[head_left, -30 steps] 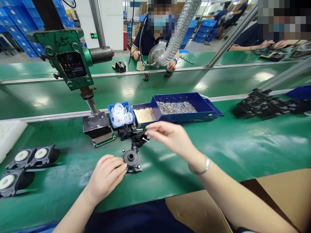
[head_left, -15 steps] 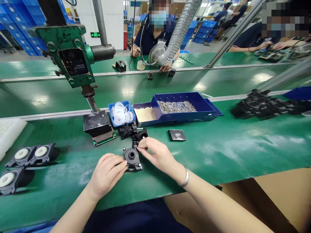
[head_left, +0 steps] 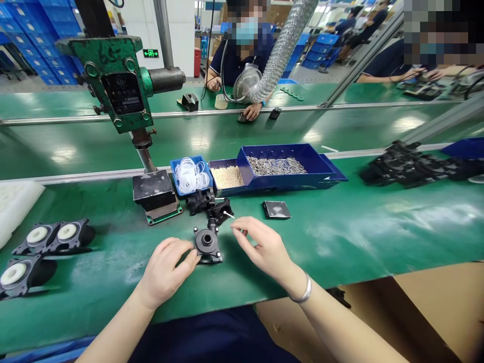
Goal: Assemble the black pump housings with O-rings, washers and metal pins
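A black plastic housing (head_left: 206, 242) with a round hub and small shiny pins at its corners lies flat on the green bench. My left hand (head_left: 170, 269) has its thumb and fingers on the housing's left edge, steadying it. To the right of the housing, apart from it, my right hand (head_left: 262, 247) is held in a pinch; whatever is between its fingertips is too small to make out. Just behind the housing are more black plastic parts (head_left: 200, 200), and a thin pale pin (head_left: 228, 214) shows close to my right fingertips.
A blue tray of white rings (head_left: 174, 176), a bin of cream pieces (head_left: 227, 177) and a bin of metal pins (head_left: 321, 174) line the back. A green press (head_left: 121, 85) stands left, near black parts with white rings (head_left: 68, 232). A black block (head_left: 277, 209) lies right. A co-worker (head_left: 242, 55) sits opposite.
My right hand has drawn away from the housing to the right. My left hand stays at the housing's left edge. The co-worker's hand opposite has moved onto a small dark part.
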`<state>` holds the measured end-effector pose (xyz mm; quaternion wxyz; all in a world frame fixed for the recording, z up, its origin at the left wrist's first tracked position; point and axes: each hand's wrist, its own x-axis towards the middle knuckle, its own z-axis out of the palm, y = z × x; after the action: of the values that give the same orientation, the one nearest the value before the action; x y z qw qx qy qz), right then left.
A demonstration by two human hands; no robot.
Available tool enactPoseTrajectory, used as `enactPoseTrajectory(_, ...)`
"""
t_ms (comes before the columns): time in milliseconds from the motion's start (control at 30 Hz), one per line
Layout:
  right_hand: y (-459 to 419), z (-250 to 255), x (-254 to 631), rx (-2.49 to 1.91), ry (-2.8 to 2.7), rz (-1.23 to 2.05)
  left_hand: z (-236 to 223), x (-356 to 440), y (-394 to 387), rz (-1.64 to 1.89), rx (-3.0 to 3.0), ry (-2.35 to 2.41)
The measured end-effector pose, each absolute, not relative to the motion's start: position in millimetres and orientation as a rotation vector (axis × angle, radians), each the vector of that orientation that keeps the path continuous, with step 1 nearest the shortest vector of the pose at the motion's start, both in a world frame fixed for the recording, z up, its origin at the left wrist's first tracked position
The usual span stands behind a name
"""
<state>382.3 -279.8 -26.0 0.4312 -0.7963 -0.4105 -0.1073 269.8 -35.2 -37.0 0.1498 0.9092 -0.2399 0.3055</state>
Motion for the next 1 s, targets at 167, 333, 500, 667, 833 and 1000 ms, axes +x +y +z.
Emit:
enactPoseTrajectory(167, -280.0, -33.4, 372.1, -1.967, -0.978, -0.222, -48.2, 267.1, -33.3, 0.830, 2.550, -0.543)
enactPoseTrajectory(333, -277.9, -34.6, 349.9, -1.961, -0.815, -0.134, -57.3, 264.7, -34.5, 0.528, 2.352, -0.240)
enactPoseTrajectory(500, -272.3, -44.2, 313.7, -2.037, -0.705, -0.004, -58.7, 256.1, -56.3, 0.152, 2.253, -0.287)
enactPoseTrajectory(667, -286.1, -51.0, 298.5, -2.164, -0.560, -0.125, -70.9, 252.5, -85.0, 0.120, 2.260, -0.561)
enactPoseTrajectory(833, -330.0, -53.8, 312.6, -2.277, -0.391, -0.257, -82.0, 275.7, -114.0, 0.188, 2.243, -0.799)
enactPoseTrajectory(1000, -403.2, -71.3, 353.7, -2.381, -0.139, -0.522, -76.5, 289.9, -134.1, 0.159, 2.242, -0.901)
